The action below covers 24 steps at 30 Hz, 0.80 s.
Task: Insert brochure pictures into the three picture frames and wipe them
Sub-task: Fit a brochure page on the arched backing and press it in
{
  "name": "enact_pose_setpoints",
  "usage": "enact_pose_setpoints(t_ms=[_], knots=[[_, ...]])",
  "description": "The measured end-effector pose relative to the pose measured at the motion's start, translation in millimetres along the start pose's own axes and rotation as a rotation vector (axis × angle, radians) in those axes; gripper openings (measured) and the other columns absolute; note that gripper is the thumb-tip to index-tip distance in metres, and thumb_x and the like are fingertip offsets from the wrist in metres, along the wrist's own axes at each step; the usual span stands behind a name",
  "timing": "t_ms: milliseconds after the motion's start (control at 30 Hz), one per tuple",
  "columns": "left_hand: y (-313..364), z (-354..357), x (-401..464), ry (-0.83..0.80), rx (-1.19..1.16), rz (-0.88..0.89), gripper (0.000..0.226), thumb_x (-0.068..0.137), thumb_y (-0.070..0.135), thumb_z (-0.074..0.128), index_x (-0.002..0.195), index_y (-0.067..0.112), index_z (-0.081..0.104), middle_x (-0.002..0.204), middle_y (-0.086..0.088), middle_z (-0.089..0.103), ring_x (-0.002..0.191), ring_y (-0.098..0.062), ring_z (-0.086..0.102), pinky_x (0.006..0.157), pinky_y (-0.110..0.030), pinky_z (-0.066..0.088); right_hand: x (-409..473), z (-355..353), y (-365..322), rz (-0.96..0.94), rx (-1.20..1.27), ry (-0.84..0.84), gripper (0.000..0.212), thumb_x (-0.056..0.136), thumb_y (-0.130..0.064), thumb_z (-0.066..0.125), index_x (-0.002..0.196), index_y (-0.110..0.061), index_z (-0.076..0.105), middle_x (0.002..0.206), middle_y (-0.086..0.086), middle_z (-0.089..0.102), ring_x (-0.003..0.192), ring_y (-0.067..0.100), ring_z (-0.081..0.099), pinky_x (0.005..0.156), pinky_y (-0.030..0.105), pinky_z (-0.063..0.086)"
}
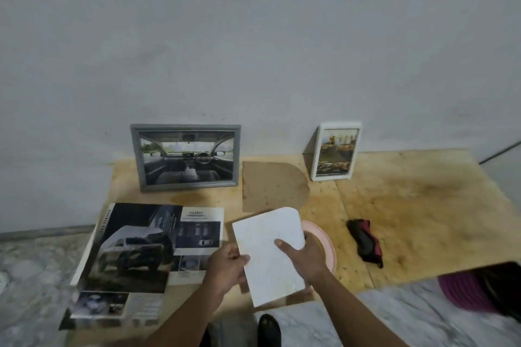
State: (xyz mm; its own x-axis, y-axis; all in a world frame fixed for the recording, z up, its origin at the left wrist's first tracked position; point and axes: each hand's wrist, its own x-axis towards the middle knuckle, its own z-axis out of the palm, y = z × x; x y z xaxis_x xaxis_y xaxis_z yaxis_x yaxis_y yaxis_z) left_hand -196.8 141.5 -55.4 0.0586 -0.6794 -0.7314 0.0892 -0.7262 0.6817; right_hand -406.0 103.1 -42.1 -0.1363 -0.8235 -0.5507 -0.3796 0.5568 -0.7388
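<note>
Both my hands hold a white sheet [267, 251] with one rounded corner, tilted above the wooden board. My left hand [225, 267] pinches its lower left edge; my right hand [307, 256] grips its right edge. Under the sheet lies a pink frame [328, 245], mostly hidden. A grey frame [186, 158] with a car-interior picture leans on the wall. To the right stands a white frame [335, 151] with a picture inside. A brown backing board [272, 186] with a rounded corner lies flat between them. The open car brochure [135, 256] lies at the left. A dark red cloth [365, 242] lies at the right.
The wooden board [423, 205] lies on a marble floor [394, 315] against a grey wall. A purple and black object [485, 290] sits at the board's near right corner. A dark cable [501, 153] runs along the right wall.
</note>
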Motion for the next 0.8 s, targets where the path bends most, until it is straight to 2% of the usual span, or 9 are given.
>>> enact_pose_setpoints(t_ms=[100,200,233,300,400,500,567,633,800], knots=[[-5,28,17,0.116,0.229,0.044,0.014,0.093,0.009,0.071,0.101,0.018,0.062,0.103,-0.004,0.073,0.089,-0.022,0.072,0.081,-0.046,0.064,1,-37,27,0.094,0.079,0.151,0.032,0.087,-0.047,0.076,0.105,-0.023,0.064,0.095,-0.001,0.072,0.084,0.014,0.069,0.060,0.024,0.049],[-12,45,33,0.190,0.407,0.099,0.014,0.089,0.013,0.070,0.098,0.021,0.062,0.096,-0.003,0.072,0.083,-0.022,0.071,0.081,-0.050,0.063,4,-73,50,0.117,0.048,0.122,0.006,0.090,-0.014,0.068,0.091,-0.009,0.066,0.068,0.009,0.062,0.056,0.016,0.058,0.048,0.028,0.048],[-14,51,35,0.205,0.425,0.119,0.016,0.090,0.013,0.069,0.101,0.021,0.063,0.096,-0.001,0.072,0.082,-0.022,0.070,0.079,-0.049,0.063,8,-82,57,0.114,-0.020,0.117,0.008,0.089,-0.010,0.068,0.082,-0.012,0.064,0.062,0.007,0.058,0.054,0.017,0.055,0.048,0.028,0.049],[-15,68,37,0.238,0.456,0.164,0.024,0.091,0.014,0.069,0.113,0.022,0.063,0.098,0.002,0.072,0.081,-0.021,0.070,0.075,-0.044,0.062,17,-94,71,0.112,-0.149,0.130,0.021,0.086,-0.014,0.072,0.071,-0.020,0.058,0.059,0.001,0.057,0.059,0.018,0.056,0.058,0.031,0.050],[-18,91,39,0.292,0.514,0.178,0.032,0.093,0.016,0.067,0.124,0.022,0.063,0.107,0.000,0.071,0.085,-0.018,0.067,0.071,-0.032,0.056,30,-102,83,0.103,-0.266,0.151,0.016,0.084,-0.022,0.070,0.077,-0.010,0.062,0.070,0.013,0.067,0.067,0.027,0.064,0.065,0.036,0.052],[-23,103,42,0.285,0.621,0.172,0.015,0.093,0.020,0.067,0.107,0.015,0.066,0.103,-0.001,0.070,0.090,-0.022,0.066,0.084,-0.039,0.057,39,-107,87,0.055,-0.375,0.135,0.012,0.084,-0.024,0.069,0.089,-0.013,0.068,0.075,0.004,0.070,0.071,0.017,0.065,0.062,0.029,0.048],[-28,107,43,0.279,0.680,0.167,0.027,0.094,0.024,0.068,0.117,0.010,0.067,0.112,-0.004,0.068,0.097,-0.023,0.066,0.087,-0.035,0.053,45,-111,90,0.031,-0.455,0.111,0.016,0.085,-0.031,0.070,0.097,-0.022,0.066,0.080,-0.006,0.069,0.072,0.011,0.063,0.063,0.029,0.048],[-32,110,43,0.287,0.735,0.175,0.039,0.096,0.028,0.067,0.129,0.009,0.062,0.123,-0.007,0.063,0.107,-0.024,0.063,0.092,-0.032,0.050,51,-114,95,0.011,-0.558,0.099,0.028,0.084,-0.041,0.070,0.108,-0.028,0.062,0.091,-0.008,0.070,0.081,0.016,0.065,0.066,0.029,0.047],[-38,112,41,0.348,0.964,0.246,0.042,0.097,0.035,0.061,0.135,0.019,0.058,0.132,-0.004,0.053,0.115,-0.022,0.059,0.094,-0.034,0.054,61,-123,99,-0.061,-0.686,0.064,0.040,0.084,-0.053,0.068,0.114,-0.031,0.055,0.099,-0.006,0.071,0.091,0.022,0.068,0.067,0.032,0.047]])
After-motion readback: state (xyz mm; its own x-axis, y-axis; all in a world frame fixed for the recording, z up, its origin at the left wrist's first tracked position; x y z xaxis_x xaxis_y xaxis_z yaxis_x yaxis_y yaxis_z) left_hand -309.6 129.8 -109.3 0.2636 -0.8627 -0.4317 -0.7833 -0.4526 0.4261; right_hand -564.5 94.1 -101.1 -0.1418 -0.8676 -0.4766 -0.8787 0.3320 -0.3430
